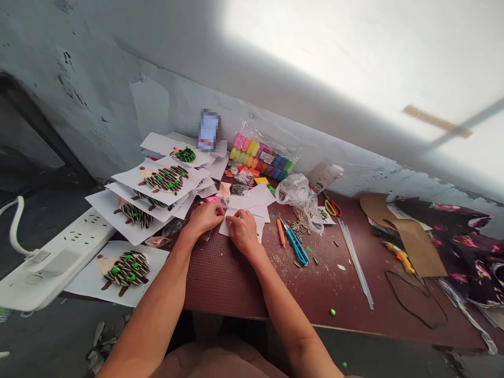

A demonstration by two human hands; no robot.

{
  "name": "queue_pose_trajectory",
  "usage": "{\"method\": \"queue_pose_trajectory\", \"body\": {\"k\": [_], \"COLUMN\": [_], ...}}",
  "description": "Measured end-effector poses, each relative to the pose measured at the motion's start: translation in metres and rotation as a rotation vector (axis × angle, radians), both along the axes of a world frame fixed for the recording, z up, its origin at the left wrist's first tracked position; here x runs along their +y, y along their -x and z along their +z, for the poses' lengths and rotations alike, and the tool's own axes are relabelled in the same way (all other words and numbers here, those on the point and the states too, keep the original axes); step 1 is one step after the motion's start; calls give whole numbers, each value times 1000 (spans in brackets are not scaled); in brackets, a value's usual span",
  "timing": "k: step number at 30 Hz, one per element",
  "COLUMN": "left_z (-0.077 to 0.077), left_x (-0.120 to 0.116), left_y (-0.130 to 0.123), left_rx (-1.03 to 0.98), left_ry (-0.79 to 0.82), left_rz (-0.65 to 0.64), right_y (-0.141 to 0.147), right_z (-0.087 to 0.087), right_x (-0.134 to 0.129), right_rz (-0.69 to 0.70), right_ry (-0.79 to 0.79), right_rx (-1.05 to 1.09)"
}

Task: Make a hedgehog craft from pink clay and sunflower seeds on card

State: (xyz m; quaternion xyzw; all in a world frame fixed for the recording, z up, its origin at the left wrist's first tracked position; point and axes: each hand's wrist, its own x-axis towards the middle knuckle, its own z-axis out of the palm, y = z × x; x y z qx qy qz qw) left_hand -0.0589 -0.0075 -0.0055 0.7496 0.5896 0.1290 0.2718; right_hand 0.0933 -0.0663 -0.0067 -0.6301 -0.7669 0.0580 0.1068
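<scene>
My left hand (205, 217) is closed, thumb and fingertips pinched together at the left edge of some white paper sheets (255, 202). What it pinches is too small to make out. Over the paper lies my right hand (244, 231), its fingers curled and pressed close together; anything under the fingertips is hidden. The two hands are nearly touching. Just beyond them sit a peach clay packet (224, 190), a dark clay packet (239, 189) and a bright pink piece (213, 199). Clear plastic wrap shows beside my left hand.
Hedgehog pictures made of seeds (165, 179) are stacked at left, near a power strip (59, 257). To the right lie an orange pen-like tool (281, 233), a blue-handled cutting tool (297, 244), scissors (333, 207), glue sticks (356, 262) and a glue gun (399, 257). Colored clay packs (262, 157) stand behind.
</scene>
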Motion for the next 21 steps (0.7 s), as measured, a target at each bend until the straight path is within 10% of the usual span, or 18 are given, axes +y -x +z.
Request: {"method": "queue_pose_trajectory", "body": {"k": [21], "left_z": [-1], "left_x": [3], "left_y": [3], "left_rx": [-25], "left_ry": [60], "left_rz": [-45], "right_y": [0], "right_z": [1], "right_x": [-6], "right_rz": [14], "right_ry": [-12], "right_rx": [-36]}}
